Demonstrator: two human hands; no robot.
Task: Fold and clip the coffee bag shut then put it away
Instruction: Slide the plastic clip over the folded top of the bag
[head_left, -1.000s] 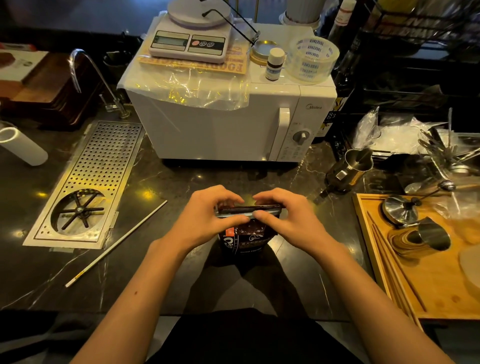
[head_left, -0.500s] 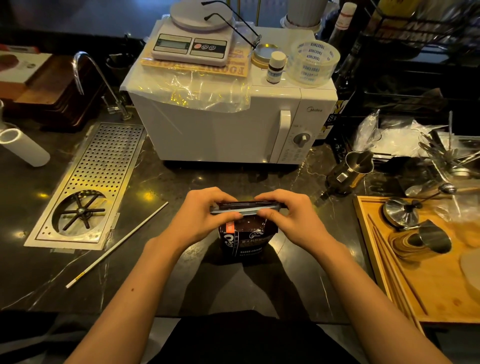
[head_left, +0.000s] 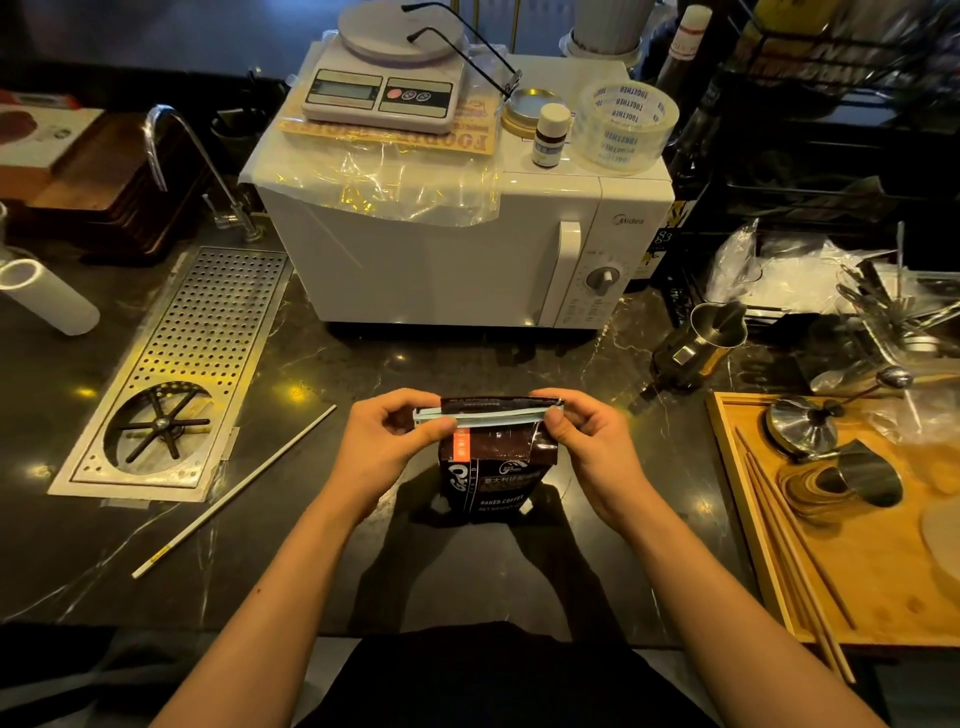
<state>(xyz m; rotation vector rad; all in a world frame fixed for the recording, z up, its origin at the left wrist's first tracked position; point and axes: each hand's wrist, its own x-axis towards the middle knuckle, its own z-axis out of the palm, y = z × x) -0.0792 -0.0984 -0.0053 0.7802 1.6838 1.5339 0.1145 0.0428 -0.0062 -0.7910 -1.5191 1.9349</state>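
A: Item one, nearest us?

B: We list the coffee bag (head_left: 493, 467), dark, standing upright on the black counter (head_left: 363, 364), just in front of the microwave (head_left: 467, 249), which we take as our landmark. A pale sealing clip (head_left: 480, 414) lies level across its folded top.

A: And the hands?

B: Our left hand (head_left: 387, 441) pinches the clip's left end, thumb in front and fingers behind. Our right hand (head_left: 592, 447) pinches the right end the same way. Both are closed on the clip; whether the clip is fully latched we cannot tell, as the fingers cover its ends.

A: To the sides?

B: Left of the bag, a thin white rod (head_left: 234, 493) lies slantwise on the counter. Beyond it, front-left of the microwave, a perforated steel drain tray (head_left: 208, 338) is set into the counter. Front-right of the microwave, a wooden tray (head_left: 857, 571) carries small metal tools, with a steel pitcher (head_left: 701, 338) between it and the microwave.

A: Farthest?

B: On top of the microwave: a kitchen scale (head_left: 384, 88) on its left part, a small bottle (head_left: 549, 135) and a roll of clear tape (head_left: 626, 124) on its right.
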